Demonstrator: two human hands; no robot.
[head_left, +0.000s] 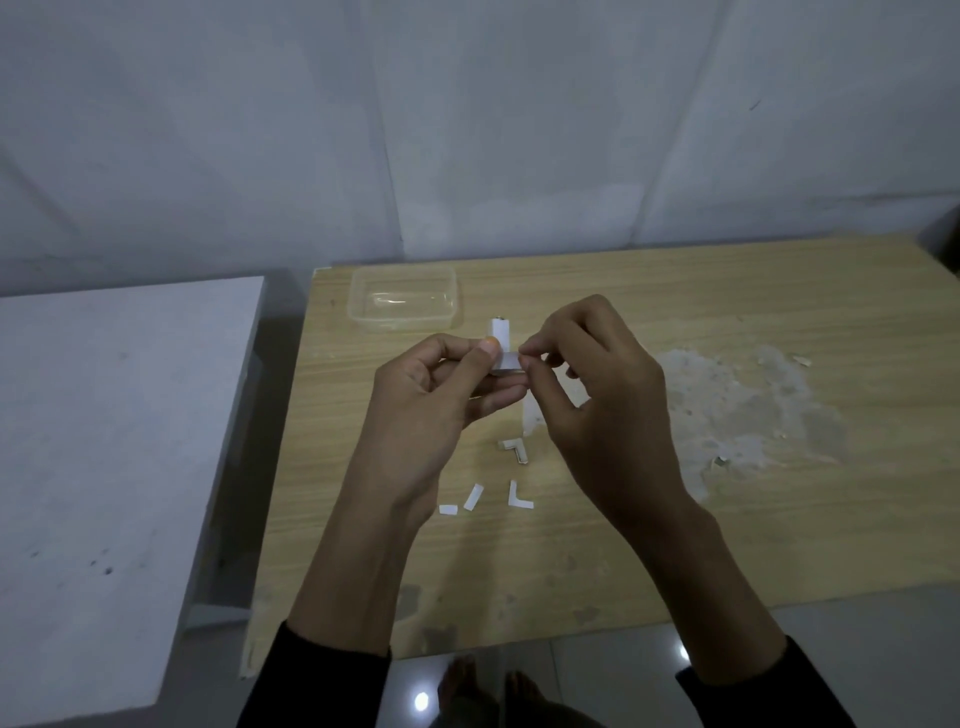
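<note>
White strip is held up between the two hands, bent into an L with one leg rising above the left thumb. The left hand grips it, fingers curled and thumb pressed on its face. The right hand pinches its other end between thumb and forefinger, the other fingers loosely bent. The strip looks plain white; any print is too blurred to tell. Beyond the left hand sits a clear plastic container, the table showing through its floor. Between the wrists, nearer the person, lie small white scraps.
</note>
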